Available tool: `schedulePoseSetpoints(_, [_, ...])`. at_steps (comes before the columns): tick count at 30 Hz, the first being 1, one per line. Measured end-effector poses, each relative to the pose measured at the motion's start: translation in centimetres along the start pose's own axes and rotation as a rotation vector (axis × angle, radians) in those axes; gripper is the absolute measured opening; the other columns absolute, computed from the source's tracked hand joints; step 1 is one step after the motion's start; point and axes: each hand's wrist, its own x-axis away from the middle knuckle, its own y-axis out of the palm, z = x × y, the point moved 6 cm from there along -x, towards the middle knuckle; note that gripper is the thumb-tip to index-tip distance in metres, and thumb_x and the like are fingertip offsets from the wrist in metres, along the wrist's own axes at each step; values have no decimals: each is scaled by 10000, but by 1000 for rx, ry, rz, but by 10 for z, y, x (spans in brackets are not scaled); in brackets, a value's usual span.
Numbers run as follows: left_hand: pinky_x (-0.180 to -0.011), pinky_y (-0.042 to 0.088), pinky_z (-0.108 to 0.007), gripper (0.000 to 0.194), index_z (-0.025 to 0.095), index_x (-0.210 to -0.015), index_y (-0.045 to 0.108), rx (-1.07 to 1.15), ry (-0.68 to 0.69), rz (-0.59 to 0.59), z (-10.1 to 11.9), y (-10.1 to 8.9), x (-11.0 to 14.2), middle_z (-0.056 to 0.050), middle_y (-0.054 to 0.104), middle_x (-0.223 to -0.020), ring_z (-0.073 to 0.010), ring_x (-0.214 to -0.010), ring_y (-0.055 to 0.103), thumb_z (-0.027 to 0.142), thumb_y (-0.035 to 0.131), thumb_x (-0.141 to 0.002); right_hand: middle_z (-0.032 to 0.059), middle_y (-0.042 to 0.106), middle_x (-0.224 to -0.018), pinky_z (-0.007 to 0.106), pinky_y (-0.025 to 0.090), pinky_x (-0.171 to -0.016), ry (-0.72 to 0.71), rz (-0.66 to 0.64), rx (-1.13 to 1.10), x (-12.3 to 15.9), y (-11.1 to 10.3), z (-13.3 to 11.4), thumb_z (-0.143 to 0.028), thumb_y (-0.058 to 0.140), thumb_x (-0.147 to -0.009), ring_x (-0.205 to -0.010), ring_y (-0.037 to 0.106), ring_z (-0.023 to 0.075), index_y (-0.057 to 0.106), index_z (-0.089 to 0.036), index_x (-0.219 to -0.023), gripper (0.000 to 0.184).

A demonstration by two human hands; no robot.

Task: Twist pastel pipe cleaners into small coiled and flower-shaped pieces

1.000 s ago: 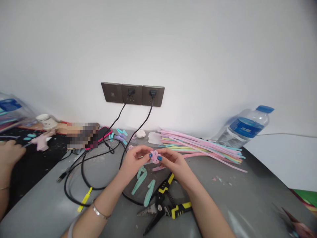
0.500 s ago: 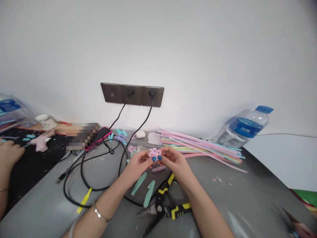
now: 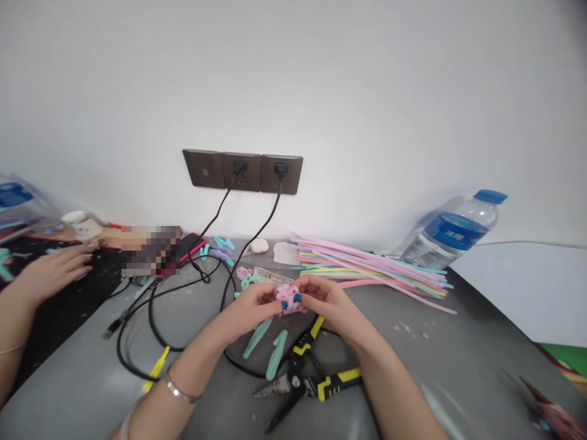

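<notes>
Between my two hands is a pink pipe-cleaner flower [image 3: 287,293], made of small loops. My left hand [image 3: 257,305] pinches its left side with thumb and fingers. On its right side, my right hand [image 3: 323,299] grips it the same way. Under and in front of my hands lie bent mint-green pipe-cleaner pieces [image 3: 276,355]. Black-and-yellow pliers [image 3: 296,382] rest with handles spread below my right hand. Just beyond my left hand are a small pink looped piece [image 3: 244,273] and a mint looped piece [image 3: 250,281].
A bundle of pastel pipe cleaners [image 3: 371,266] lies right of centre, near a leaning water bottle [image 3: 458,229]. Black cables [image 3: 153,324] loop across the left of the table [image 3: 82,391] from wall sockets [image 3: 243,171]. Another person's hand [image 3: 55,272] is at the far left.
The pink flower has tilted and turned between my fingers, its loops now less face-on. At the left, the other person's hand has reached further in over the black mat.
</notes>
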Motion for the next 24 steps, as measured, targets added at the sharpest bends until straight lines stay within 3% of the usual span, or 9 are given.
schedulePoseSetpoints(9, [-490, 345, -194, 147, 138, -814, 637, 28, -48, -29, -5, -1, 0, 19, 532, -666, -96, -571, 442, 273, 624, -755, -5, 635, -696, 227, 440, -573, 76, -4, -37, 2, 2, 6, -351, 752, -715, -587, 559, 108, 658, -166, -836, 241])
schedulePoseSetpoints(14, [-538, 464, -223, 300, 158, -909, 629, 229, -44, 79, -8, -3, -3, -27, 622, -798, -152, -702, 588, 390, 701, -732, -2, 642, -727, 242, 453, -597, 40, 54, -82, 0, 0, 5, -360, 760, -709, -621, 582, 121, 643, -177, -857, 262])
schedulePoseSetpoints(18, [-539, 464, -217, 306, 131, -854, 657, 283, -41, 158, -12, -7, -5, -21, 635, -716, -127, -630, 581, 370, 752, -688, -6, 634, -724, 244, 455, -602, 36, 51, -85, 0, 1, 5, -362, 758, -707, -618, 579, 117, 639, -174, -846, 262])
schedulePoseSetpoints(24, [-573, 466, -215, 163, 107, -750, 680, 179, -15, 52, -9, -7, -6, -3, 617, -627, -97, -568, 551, 257, 712, -696, -18, 605, -644, 229, 423, -556, 68, 23, -25, 0, 0, 9, -361, 748, -701, -569, 539, 107, 650, -162, -811, 248])
